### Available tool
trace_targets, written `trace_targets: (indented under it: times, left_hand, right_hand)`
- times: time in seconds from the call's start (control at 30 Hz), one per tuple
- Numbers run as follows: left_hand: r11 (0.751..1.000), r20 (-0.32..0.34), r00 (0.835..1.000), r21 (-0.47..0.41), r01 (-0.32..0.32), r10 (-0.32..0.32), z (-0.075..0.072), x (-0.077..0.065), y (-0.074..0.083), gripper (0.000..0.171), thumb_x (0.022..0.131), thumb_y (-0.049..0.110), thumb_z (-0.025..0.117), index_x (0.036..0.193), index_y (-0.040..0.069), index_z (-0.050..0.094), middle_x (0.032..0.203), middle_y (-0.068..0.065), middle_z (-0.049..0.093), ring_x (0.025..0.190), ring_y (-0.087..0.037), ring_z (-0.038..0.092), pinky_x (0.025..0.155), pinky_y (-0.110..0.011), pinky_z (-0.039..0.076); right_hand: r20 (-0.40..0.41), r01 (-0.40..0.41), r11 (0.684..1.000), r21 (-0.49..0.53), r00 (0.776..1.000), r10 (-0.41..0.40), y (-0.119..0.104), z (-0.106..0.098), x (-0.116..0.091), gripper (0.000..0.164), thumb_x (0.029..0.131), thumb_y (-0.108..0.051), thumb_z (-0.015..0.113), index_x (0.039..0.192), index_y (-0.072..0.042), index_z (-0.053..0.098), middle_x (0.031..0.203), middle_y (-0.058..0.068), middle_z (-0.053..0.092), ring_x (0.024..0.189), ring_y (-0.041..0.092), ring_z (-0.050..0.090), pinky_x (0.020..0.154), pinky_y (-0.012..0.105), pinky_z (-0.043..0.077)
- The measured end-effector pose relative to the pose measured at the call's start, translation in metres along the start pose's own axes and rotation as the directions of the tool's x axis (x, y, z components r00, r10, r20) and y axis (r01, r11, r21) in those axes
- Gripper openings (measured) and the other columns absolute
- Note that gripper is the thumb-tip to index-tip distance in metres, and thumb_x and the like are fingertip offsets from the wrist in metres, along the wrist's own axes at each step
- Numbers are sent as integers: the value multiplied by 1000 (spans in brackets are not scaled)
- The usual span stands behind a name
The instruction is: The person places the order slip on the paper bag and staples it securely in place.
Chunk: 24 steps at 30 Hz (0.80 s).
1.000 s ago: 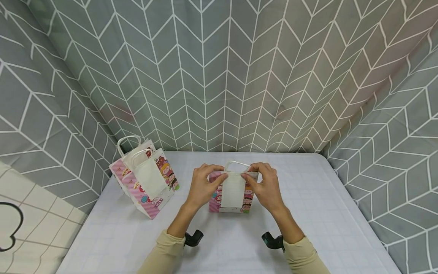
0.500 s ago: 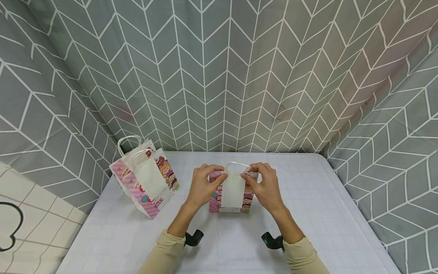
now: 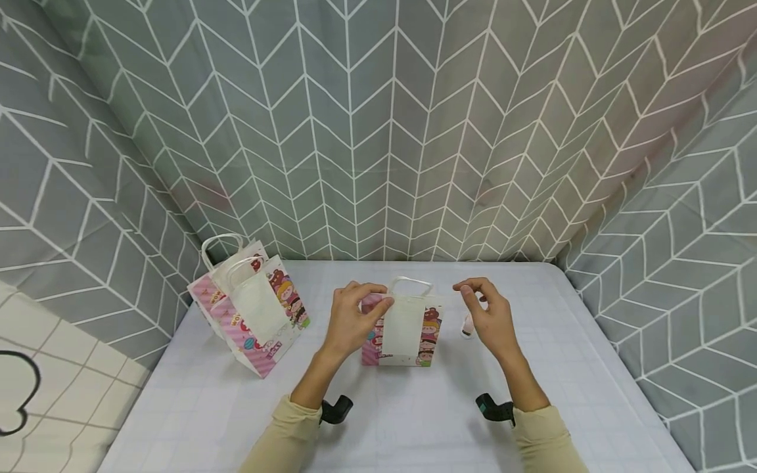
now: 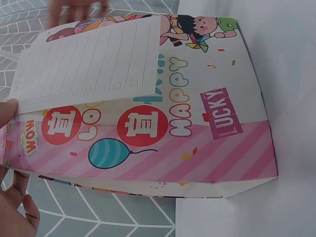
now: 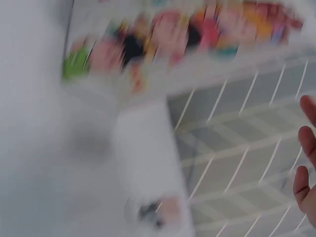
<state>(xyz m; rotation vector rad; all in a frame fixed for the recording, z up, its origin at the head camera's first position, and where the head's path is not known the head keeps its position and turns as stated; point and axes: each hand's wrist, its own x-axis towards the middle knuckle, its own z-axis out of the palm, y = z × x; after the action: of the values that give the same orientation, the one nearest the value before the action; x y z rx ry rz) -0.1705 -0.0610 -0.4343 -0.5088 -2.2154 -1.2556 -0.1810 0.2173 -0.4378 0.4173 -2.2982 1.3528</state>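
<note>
A small paper gift bag [image 3: 430, 332], printed with pink stripes and cartoon children, stands upright on the table with its white handle [image 3: 412, 281] up. A white lined paper sheet [image 4: 94, 64] lies against its front. My left hand [image 3: 351, 322] pinches the bag's top left edge, thumb in front and fingers behind. To the right of the bag, apart from it, my right hand [image 3: 487, 318] is in the air with bent fingers and nothing between them. Its fingertips [image 5: 307, 140] show at the right wrist view's edge. Close beyond it lies a small pinkish-white item [image 3: 468, 326], blurred in the wrist view.
Matching paper bags [image 3: 263, 335] with white handles stand at the left of the table, one close behind another. The white-covered table [image 3: 390, 420] meets a grey patterned curtain [image 3: 378, 131] at the back and sides.
My right hand has let go of the bag's top right edge and moved right, uncovering that corner and the small item. My left hand has kept its grip.
</note>
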Motion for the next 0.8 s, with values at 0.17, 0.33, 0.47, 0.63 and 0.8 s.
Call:
trace_targets:
  times: [0.17,0.33,0.47,0.63,0.8]
  left_hand:
    - [1000,-9,1000,-1,-7,7,0,0,0,21,84,24,83,101,13,77,81,2,72,73,-11,51,86,-42,34]
    - [1000,-10,1000,2,-8,8,0,0,1,22,84,25,83,101,13,77,79,4,72,73,-11,50,86,-41,34]
    - [1000,-8,1000,-4,-1,1,0,-1,2,21,84,24,83,101,13,78,83,3,74,74,-12,51,85,-42,33]
    - [1000,2,1000,-4,13,-13,0,-1,2,21,84,25,83,101,13,78,82,2,73,74,-13,50,86,-43,33]
    - [1000,-1,1000,-1,15,-15,-1,0,2,22,84,25,83,101,13,78,82,1,73,74,-13,51,85,-43,33]
  right_hand:
    - [27,-188,966,-175,980,196,39,-11,-1,23,104,-32,58,110,-12,66,103,6,68,95,14,55,83,40,42]
    - [119,-255,929,-270,948,295,66,-15,-4,30,102,-30,60,119,-6,65,116,15,67,100,28,57,80,40,44]
    - [207,-286,900,-330,908,364,80,-17,-7,46,100,-33,63,131,1,61,127,24,63,109,39,58,86,49,48]
    - [316,-283,873,-397,851,419,88,-15,-10,64,98,-41,64,137,9,54,133,34,54,117,49,54,94,59,46]
    - [342,-293,880,-373,839,424,90,-14,-11,62,96,-39,68,136,7,55,132,31,55,120,47,53,96,60,44]
